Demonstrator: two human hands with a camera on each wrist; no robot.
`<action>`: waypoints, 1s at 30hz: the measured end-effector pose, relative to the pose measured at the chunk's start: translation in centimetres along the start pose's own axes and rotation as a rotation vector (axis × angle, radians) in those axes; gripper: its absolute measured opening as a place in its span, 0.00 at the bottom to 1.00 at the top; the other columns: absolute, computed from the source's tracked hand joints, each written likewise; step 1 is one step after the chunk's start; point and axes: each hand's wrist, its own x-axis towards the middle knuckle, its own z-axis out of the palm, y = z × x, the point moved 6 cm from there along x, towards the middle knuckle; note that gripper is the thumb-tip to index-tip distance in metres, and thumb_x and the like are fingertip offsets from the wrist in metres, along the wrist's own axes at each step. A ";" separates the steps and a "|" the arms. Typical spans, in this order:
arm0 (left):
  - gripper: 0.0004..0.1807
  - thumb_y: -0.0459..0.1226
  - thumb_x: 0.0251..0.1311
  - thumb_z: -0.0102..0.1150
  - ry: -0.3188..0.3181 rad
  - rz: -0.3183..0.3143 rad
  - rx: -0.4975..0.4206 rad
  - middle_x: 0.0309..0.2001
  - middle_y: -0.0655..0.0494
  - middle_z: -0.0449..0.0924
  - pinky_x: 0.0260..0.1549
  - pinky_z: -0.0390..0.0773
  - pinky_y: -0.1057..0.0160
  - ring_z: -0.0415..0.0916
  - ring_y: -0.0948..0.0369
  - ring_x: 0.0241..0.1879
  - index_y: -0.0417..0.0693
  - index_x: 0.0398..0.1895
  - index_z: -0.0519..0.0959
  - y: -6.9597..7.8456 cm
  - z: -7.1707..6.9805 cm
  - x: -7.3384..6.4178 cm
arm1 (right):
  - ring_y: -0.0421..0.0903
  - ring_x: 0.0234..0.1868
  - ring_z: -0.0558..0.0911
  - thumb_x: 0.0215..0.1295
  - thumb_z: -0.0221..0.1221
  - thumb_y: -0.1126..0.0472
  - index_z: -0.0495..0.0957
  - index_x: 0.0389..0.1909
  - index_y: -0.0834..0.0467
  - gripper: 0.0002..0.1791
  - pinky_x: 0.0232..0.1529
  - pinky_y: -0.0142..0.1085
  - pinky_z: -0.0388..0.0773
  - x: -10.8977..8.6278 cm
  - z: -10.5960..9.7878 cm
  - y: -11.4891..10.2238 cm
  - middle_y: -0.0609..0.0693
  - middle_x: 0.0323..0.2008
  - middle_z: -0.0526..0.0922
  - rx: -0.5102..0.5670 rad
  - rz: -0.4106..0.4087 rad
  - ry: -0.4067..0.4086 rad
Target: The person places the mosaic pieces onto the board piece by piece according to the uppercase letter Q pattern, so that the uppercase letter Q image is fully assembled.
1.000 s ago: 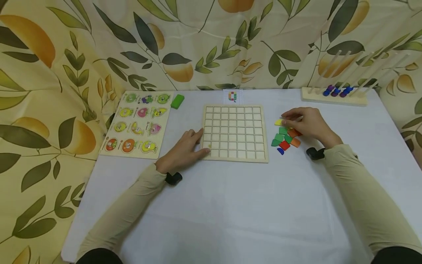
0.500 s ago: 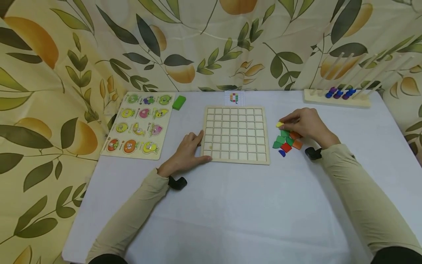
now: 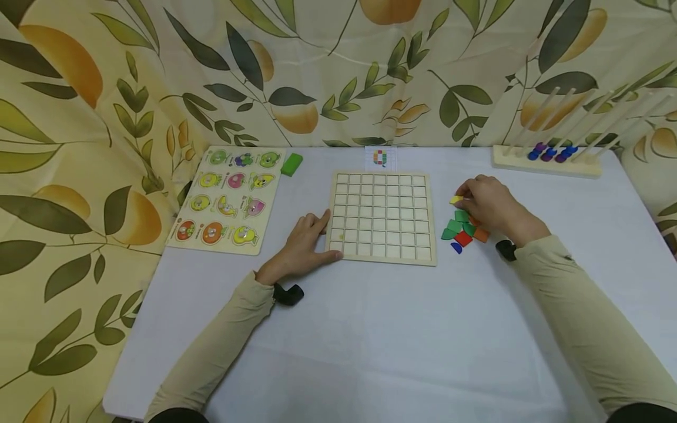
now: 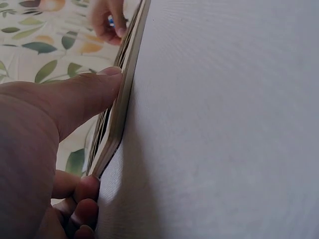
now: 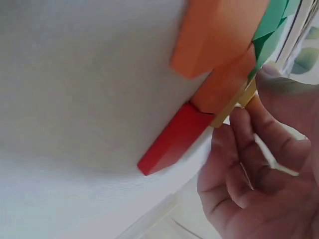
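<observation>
My left hand (image 3: 302, 245) rests at the near-left corner of a wooden grid board (image 3: 381, 220), index finger along its left side. In the left wrist view the thumb (image 4: 92, 94) lies straight against the board's edge, other fingertips by the corner. My right hand (image 3: 491, 204) is over a small pile of coloured tiles right of the board, pinching a yellow tile (image 3: 455, 200) between thumb and fingertips. Beside it lie green tiles (image 3: 453, 225), a red tile (image 3: 463, 238), orange tiles (image 3: 481, 235) and a blue half-round tile (image 3: 456, 248). The hand partly hides the pile.
A card with a coloured letter-like pattern (image 3: 380, 158) lies behind the board. At left are a fruit puzzle board (image 3: 228, 247) and a green block (image 3: 291, 164). A wooden peg stand (image 3: 582, 169) with beads is at back right. Patterned cloth hangs behind.
The right hand's fingertips have drawn in on the yellow tile, which has shifted slightly right. The left hand's index and thumb have settled on the board's outer edges. The head view has drifted slightly.
</observation>
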 end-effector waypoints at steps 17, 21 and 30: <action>0.58 0.50 0.63 0.75 0.005 0.001 0.003 0.48 0.48 0.67 0.47 0.60 0.60 0.59 0.54 0.49 0.37 0.85 0.49 0.0 0.0 -0.1 | 0.35 0.38 0.82 0.75 0.65 0.58 0.83 0.59 0.65 0.19 0.36 0.18 0.71 0.4 -1.3 -0.8 0.66 0.48 0.88 0.357 0.057 0.226; 0.59 0.51 0.63 0.74 -0.009 -0.015 0.003 0.49 0.48 0.66 0.47 0.60 0.61 0.59 0.54 0.49 0.38 0.86 0.48 -0.1 0.1 -0.2 | 0.27 0.36 0.79 0.73 0.67 0.56 0.82 0.61 0.64 0.22 0.36 0.21 0.75 1.1 -0.9 -2.0 0.65 0.51 0.87 0.476 0.078 0.192; 0.59 0.52 0.63 0.74 -0.018 -0.014 -0.005 0.50 0.47 0.67 0.46 0.61 0.61 0.59 0.55 0.49 0.39 0.86 0.47 -0.3 0.2 0.0 | 0.44 0.45 0.79 0.76 0.65 0.58 0.81 0.60 0.64 0.19 0.41 0.25 0.72 4.6 0.5 -6.1 0.60 0.50 0.84 0.521 0.004 0.139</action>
